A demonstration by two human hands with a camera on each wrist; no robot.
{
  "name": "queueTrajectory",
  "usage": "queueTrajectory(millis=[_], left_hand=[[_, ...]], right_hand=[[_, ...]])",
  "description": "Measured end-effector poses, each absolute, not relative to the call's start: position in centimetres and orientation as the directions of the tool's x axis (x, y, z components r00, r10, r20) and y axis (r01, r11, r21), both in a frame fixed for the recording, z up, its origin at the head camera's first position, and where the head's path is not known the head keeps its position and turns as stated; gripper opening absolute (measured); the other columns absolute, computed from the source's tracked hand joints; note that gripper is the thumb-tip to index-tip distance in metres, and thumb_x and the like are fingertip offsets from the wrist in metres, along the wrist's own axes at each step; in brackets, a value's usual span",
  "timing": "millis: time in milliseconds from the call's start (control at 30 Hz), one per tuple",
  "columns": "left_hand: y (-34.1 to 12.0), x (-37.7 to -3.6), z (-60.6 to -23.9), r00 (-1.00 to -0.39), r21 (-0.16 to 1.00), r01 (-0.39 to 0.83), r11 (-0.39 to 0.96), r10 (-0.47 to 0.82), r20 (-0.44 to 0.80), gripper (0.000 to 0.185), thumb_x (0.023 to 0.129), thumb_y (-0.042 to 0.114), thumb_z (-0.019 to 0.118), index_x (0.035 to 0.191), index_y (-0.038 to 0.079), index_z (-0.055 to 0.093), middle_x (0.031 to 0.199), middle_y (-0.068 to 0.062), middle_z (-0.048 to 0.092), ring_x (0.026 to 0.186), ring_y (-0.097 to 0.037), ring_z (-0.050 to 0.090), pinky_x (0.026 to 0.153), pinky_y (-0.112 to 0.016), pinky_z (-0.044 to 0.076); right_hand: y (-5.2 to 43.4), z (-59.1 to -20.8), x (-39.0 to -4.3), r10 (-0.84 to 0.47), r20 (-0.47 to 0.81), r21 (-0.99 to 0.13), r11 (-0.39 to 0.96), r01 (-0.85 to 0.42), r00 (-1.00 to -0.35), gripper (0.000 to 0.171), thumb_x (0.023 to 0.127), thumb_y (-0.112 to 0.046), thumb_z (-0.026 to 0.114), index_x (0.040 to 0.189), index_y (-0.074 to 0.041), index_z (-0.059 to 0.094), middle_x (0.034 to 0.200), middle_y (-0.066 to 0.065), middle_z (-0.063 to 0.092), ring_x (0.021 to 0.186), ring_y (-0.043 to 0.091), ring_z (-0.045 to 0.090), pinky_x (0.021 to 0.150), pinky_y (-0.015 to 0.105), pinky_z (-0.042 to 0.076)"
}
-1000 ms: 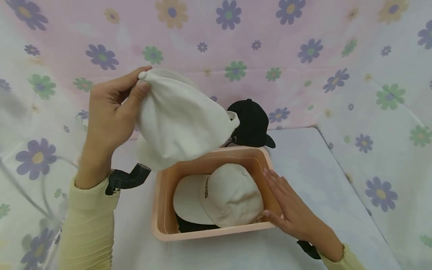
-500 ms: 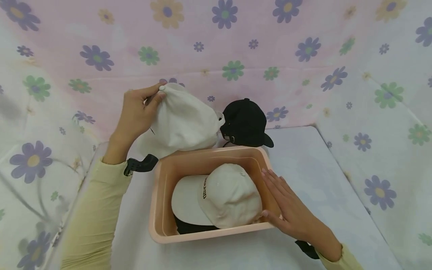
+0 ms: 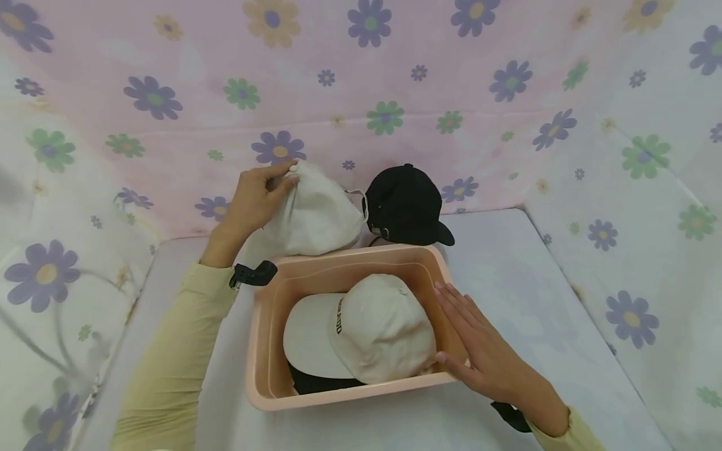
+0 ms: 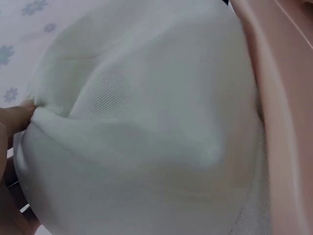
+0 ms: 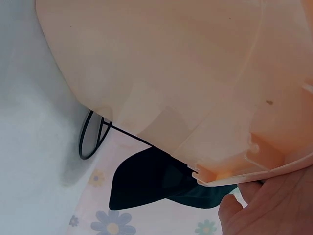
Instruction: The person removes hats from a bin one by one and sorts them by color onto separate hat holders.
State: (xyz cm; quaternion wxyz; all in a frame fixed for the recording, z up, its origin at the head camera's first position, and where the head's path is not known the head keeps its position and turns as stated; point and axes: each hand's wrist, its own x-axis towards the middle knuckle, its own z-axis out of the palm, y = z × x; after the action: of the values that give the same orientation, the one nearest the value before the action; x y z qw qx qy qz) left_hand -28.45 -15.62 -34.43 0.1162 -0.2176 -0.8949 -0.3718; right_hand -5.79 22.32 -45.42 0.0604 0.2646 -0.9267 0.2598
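My left hand (image 3: 254, 199) pinches a white baseball cap (image 3: 321, 216) by the button at its crown, just behind the bin's back left rim. In the left wrist view the cap's fabric (image 4: 146, 132) bunches at the fingertips and fills most of the picture. My right hand (image 3: 485, 351) lies with straight fingers against the right end of a peach plastic bin (image 3: 316, 401). Inside the bin sits a cream cap (image 3: 389, 332), brim to the left, dark lettering on its front. Something black (image 3: 321, 381) shows beneath it.
A black cap (image 3: 408, 207) stands behind the bin, right of the white one, brim to the right. A thin black wire loop (image 5: 90, 137) shows by the bin in the right wrist view. Flowered cloth walls (image 3: 383, 75) enclose the white table (image 3: 507, 263).
My left hand has carried the white cap away and down, from above the bin's back left to behind its rim, beside the black cap. My right hand stays at the bin.
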Motion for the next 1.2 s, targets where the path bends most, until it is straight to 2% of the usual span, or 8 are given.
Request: queueTrajectory(millis=[67,133,200,467,633,867,1200], left_hand=[[-15.7,-28.6,-34.8,-0.885,0.621,0.466,0.63,0.348,0.31,0.043,0.105,0.023,0.059,0.145,0.007,0.057,0.129,-0.024,0.066,0.114,-0.036,0.066,0.097,-0.042,0.052],[-15.8,-28.8,-35.2,-0.877,0.613,0.475,0.631,0.395,0.272,0.046,0.104,0.021,0.06,0.147,0.004,0.053,0.151,-0.019,0.05,0.142,-0.038,0.045,0.116,-0.052,0.038],[-15.8,-28.9,-35.4,-0.86,0.598,0.5,0.626,0.44,0.258,0.049,0.105,0.018,0.059,0.149,0.0,0.048,0.156,-0.02,0.044,0.148,-0.039,0.035,0.121,-0.054,0.028],[-15.9,-28.5,-35.6,-0.797,0.497,0.602,0.625,0.514,0.317,0.052,0.106,0.013,0.053,0.152,-0.006,0.04,0.158,-0.027,0.037,0.15,-0.043,0.028,0.124,-0.055,0.018],[-16.7,-28.3,-36.1,-0.813,0.569,0.579,0.584,0.461,0.354,0.054,0.105,0.012,0.054,0.154,-0.003,0.039,0.16,-0.024,0.035,0.152,-0.042,0.024,0.125,-0.054,0.016],[-18.1,-27.9,-37.0,-0.857,0.662,0.512,0.547,0.378,0.35,0.054,0.106,0.02,0.055,0.156,0.007,0.04,0.164,-0.016,0.033,0.154,-0.039,0.02,0.125,-0.055,0.016],[-19.5,-27.2,-37.7,-0.879,0.733,0.477,0.485,0.285,0.383,0.055,0.106,0.026,0.054,0.154,0.003,0.043,0.165,-0.014,0.032,0.155,-0.028,0.022,0.125,-0.052,0.018]], right_hand=[[22.3,-45.5,-5.8,-0.462,0.259,-0.444,0.723,-0.53,-0.848,0.095,0.088,-0.029,0.071,0.165,-0.015,0.016,0.17,0.01,0.02,0.158,0.022,0.011,0.124,0.023,-0.008],[22.4,-45.6,-5.9,-0.465,0.272,-0.438,0.72,-0.539,-0.843,0.095,0.088,-0.029,0.071,0.165,-0.015,0.017,0.169,0.011,0.021,0.158,0.022,0.012,0.124,0.023,-0.008],[22.4,-45.7,-6.0,-0.465,0.282,-0.435,0.717,-0.544,-0.839,0.095,0.088,-0.029,0.071,0.164,-0.014,0.017,0.169,0.012,0.022,0.158,0.023,0.013,0.124,0.024,-0.007],[22.5,-45.4,-5.8,-0.463,0.277,-0.441,0.717,-0.54,-0.842,0.095,0.088,-0.027,0.071,0.165,-0.014,0.016,0.169,0.01,0.021,0.158,0.021,0.012,0.125,0.025,-0.006],[22.4,-45.5,-5.9,-0.465,0.284,-0.438,0.715,-0.545,-0.839,0.094,0.089,-0.027,0.071,0.164,-0.013,0.017,0.169,0.011,0.022,0.158,0.022,0.013,0.125,0.026,-0.005],[22.2,-45.4,-5.7,-0.46,0.272,-0.441,0.721,-0.534,-0.845,0.093,0.089,-0.028,0.07,0.165,-0.015,0.017,0.169,0.009,0.022,0.158,0.022,0.013,0.125,0.026,-0.005],[22.3,-45.5,-5.8,-0.458,0.279,-0.432,0.725,-0.536,-0.844,0.093,0.09,-0.029,0.07,0.165,-0.015,0.017,0.169,0.009,0.022,0.158,0.021,0.013,0.124,0.023,-0.007]])
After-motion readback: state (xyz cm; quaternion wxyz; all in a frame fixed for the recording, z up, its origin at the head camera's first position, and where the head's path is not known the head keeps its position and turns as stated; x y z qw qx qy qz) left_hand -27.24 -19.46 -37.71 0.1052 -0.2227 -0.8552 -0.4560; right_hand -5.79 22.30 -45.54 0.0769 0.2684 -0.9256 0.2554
